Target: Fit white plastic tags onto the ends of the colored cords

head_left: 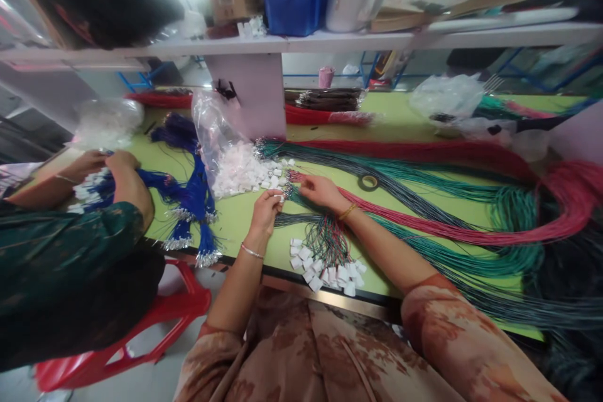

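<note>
Green and crowded, the table (245, 220) fills the middle of the frame under a white shelf (330, 43). Long bundles of red and green wires (471, 201) sweep in from the right toward centre. A clear bag spilling white connectors (238, 174) sits just left of centre, and finished leads with white plugs (330, 267) lie at the lower middle, near the table edge. A co-worker's hand (120, 160) at the left rests on blue wires (193, 191). The left hand (266, 210) pinches a small white connector (281, 196) in its fingers; the right hand (320, 191) has its fingers pressed on the wire ends (293, 177) beside it. Loose ends could tangle or slip, I judge, because so many strands cross there.
</note>
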The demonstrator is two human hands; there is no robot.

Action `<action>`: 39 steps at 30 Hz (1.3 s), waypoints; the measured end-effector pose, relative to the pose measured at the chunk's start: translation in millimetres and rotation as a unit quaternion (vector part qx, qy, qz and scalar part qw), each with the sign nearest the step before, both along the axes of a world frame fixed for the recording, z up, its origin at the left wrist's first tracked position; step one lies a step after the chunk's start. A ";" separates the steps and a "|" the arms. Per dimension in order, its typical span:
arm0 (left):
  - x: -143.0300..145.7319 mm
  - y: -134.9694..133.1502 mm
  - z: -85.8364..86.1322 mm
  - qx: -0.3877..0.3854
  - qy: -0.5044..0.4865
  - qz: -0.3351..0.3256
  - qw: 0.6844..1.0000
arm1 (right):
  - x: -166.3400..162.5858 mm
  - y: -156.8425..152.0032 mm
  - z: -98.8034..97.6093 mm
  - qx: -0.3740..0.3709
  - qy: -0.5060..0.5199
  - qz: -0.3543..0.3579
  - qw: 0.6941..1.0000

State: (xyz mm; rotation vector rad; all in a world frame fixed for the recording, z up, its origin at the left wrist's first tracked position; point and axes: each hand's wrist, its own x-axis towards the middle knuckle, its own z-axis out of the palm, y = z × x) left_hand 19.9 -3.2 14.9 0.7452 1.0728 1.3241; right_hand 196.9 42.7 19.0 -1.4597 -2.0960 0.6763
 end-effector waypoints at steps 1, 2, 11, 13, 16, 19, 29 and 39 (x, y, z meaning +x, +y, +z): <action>-1.5 0.7 -0.1 -0.005 -0.003 0.000 1.000 | 2.8 4.1 -3.0 -0.009 -0.038 -0.003 0.999; -2.4 1.1 -0.2 -0.008 -0.005 -0.002 1.000 | 4.9 6.8 -6.1 -0.017 -0.067 0.001 0.998; 0.8 -2.3 1.3 -0.009 -0.022 -0.031 0.999 | 3.9 6.7 -10.8 -0.013 -0.120 0.012 0.993; 1.1 -3.2 0.9 -0.010 -0.026 -0.036 0.999 | 3.4 7.1 -8.0 -0.021 -0.129 0.018 0.991; 1.3 -4.0 0.6 -0.010 -0.032 -0.040 0.999 | 6.0 5.6 -3.6 -0.020 -0.120 0.007 0.993; 2.1 -4.2 1.2 -0.010 -0.043 -0.040 0.998 | 9.9 4.0 -1.3 -0.001 -0.094 -0.016 0.995; 2.0 -3.5 -1.4 0.004 -0.100 -0.045 0.994 | -28.9 15.9 15.7 -0.026 0.237 0.055 0.970; 2.2 -0.2 -9.0 -0.009 -0.167 -0.050 0.985 | -16.0 -10.9 -0.9 -0.058 0.283 0.043 0.956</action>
